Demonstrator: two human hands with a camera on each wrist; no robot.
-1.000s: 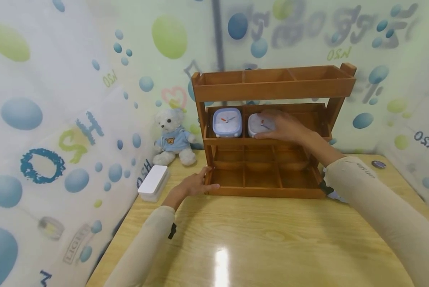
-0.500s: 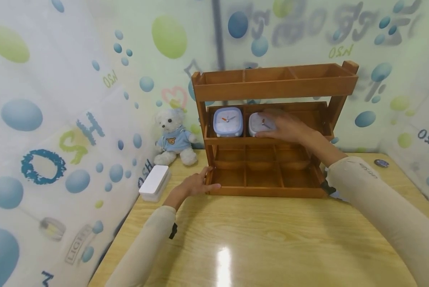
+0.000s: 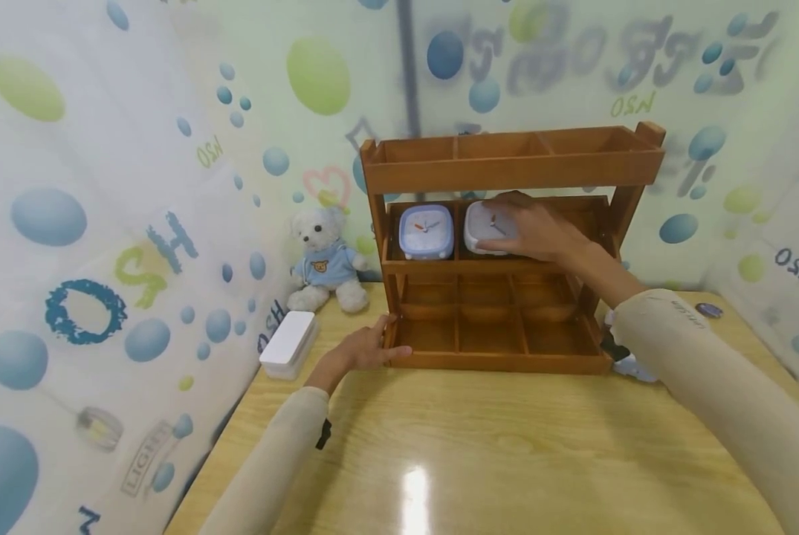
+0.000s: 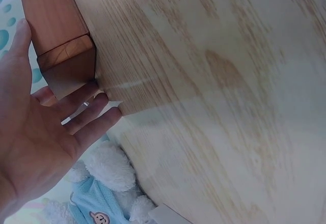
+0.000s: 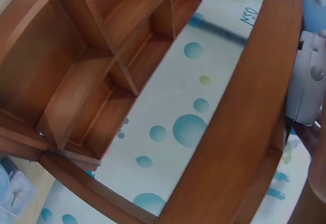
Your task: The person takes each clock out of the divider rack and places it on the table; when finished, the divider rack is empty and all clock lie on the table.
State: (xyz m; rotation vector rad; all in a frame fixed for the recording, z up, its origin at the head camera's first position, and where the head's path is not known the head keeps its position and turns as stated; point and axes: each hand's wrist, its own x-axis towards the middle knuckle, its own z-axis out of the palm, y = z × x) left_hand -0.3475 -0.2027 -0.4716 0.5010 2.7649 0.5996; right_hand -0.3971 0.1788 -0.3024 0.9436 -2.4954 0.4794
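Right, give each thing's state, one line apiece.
Wooden shelf: upright on the table
Blue clock: facing out, middle tier, untouched
Gray clock: facing out, beside it, gripped
Third clock: partly visible
Right hand: gripping the gray clock
Left hand: touching the shelf's lower left corner
Teddy bear: seated upright
White box: lying flat, closed
Dark disc: flat

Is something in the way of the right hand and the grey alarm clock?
Nothing visible is: the right hand is on the grey alarm clock. The blue-rimmed alarm clock stands to its left, not between them.
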